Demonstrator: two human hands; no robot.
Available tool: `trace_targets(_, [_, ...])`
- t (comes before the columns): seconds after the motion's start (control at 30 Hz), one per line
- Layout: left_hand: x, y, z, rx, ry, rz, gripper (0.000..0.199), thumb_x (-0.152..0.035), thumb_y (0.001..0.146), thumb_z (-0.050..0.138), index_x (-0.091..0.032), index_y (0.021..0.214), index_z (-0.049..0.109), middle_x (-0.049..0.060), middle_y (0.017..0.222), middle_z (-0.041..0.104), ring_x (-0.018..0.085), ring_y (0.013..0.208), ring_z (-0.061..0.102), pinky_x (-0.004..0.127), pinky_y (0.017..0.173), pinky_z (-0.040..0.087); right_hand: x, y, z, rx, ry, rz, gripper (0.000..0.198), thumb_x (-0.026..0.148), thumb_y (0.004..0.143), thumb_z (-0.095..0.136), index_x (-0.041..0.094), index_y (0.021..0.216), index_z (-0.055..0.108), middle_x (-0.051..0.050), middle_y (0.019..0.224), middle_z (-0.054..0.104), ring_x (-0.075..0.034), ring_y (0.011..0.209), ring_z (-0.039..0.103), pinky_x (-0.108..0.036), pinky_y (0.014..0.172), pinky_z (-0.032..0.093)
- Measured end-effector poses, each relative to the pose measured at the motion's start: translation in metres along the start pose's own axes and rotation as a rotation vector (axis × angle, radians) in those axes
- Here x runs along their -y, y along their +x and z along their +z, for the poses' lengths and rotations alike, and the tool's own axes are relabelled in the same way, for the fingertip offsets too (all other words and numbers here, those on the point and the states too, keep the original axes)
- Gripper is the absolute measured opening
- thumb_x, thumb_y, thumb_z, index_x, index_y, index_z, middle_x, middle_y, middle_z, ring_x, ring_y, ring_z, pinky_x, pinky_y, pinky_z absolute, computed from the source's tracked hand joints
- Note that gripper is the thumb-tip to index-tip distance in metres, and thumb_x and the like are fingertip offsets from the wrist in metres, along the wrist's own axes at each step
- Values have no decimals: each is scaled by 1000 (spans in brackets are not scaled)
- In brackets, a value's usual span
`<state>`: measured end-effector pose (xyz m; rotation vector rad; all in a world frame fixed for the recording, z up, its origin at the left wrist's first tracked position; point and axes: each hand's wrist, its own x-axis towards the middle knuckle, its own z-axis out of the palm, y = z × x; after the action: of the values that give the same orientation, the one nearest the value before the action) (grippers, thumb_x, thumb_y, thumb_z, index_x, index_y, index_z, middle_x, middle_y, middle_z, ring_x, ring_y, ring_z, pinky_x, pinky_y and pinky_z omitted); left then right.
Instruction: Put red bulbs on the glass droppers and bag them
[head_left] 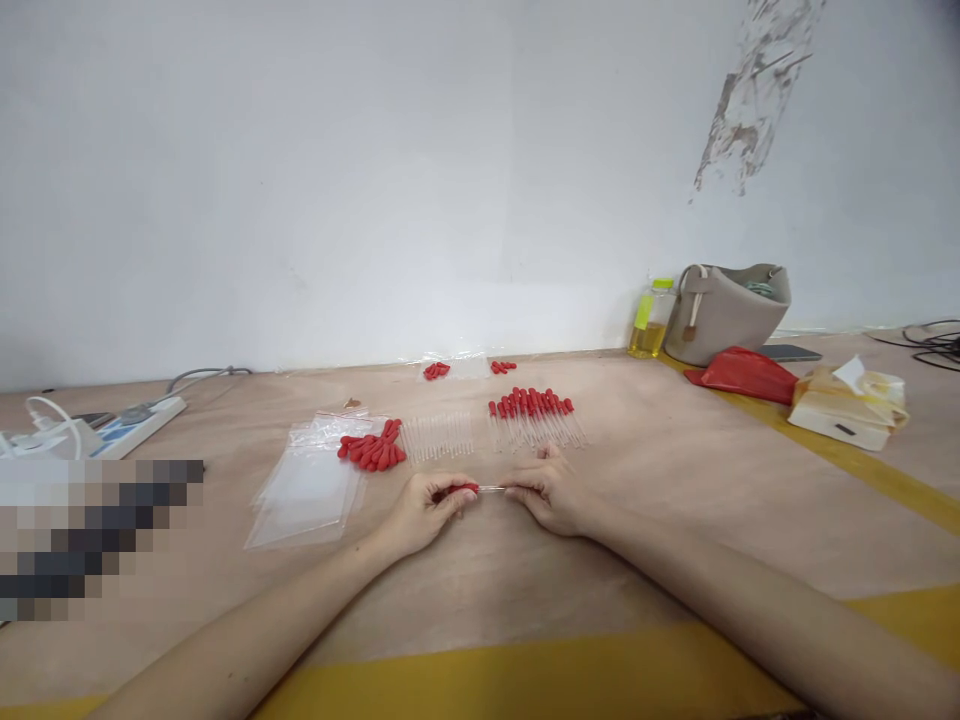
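Observation:
My left hand (pixel 431 512) pinches a red rubber dropper bulb (pixel 466 488) between thumb and fingers. From the bulb's right end a thin clear dropper tube (pixel 491 489) runs across to my right hand (pixel 551 492), whose thumb and fingers are closed on its other end. Beyond my left hand lies a heap of loose red bulbs (pixel 373 448), with a row of bare clear tubes (pixel 439 437) to its right. Past my right hand, several droppers with red bulbs fitted (pixel 532 405) lie side by side, tubes toward me.
Clear plastic bags (pixel 304 490) lie at left, near a power strip (pixel 146 425). More red bulbs (pixel 436 371) lie by the wall. At right are a bottle of yellow liquid (pixel 651 320), a grey bag (pixel 731 315), a red pouch (pixel 742 376) and a tissue pack (pixel 847 405).

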<state>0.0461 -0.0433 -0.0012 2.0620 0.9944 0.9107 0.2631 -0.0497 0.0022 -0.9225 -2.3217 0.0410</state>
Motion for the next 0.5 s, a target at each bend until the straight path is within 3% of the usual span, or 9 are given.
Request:
trace_targets(0.2, [-9,-3,1,24,201,97,20,-30,82,50,-18,83,66,1,68,63,13,60,53,21,55,39,4,-1,0,-9,-125,-44,21,19,83,42,20,83,63,-1,70,64,-11,59,48,-31,70,22])
trace_targets(0.5, [-11,-4,1,81,287,152,18,-28,82,50,-19,86,65,1,73,64,13,64,55,22,59,40,10,-1,5,64,-73,0,23,19,85,38,17,71,56,1,63,61,-9,54,45,-28,65,22])
